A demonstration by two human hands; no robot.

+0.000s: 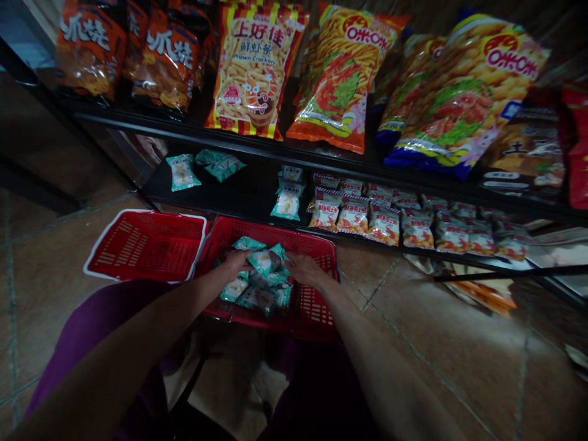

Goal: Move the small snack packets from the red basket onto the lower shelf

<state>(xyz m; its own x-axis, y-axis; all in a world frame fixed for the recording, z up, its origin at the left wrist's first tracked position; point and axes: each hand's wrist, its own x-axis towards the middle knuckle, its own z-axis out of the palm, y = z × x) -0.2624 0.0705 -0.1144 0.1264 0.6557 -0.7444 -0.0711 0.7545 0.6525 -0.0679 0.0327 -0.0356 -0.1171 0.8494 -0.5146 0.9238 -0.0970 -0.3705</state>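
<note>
Head view. Left hand (236,264) and right hand (307,269): fingers part-curled at opposite sides of a heap of small teal-and-white plastic snack packets (261,263); whether either grips one (fingertips partly hidden) cannot be told. Beneath the grip: rectangular red perforated plastic basket (316,303), containing the heap. Left of the grip: white-handled red plastic basket (149,245). Beyond the grip: black shelf (234,199).

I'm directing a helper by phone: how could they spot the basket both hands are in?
Start at the black shelf. In front, the basket is the right-hand of two red ones. Unlike its left neighbour, it holds teal packets.
</note>
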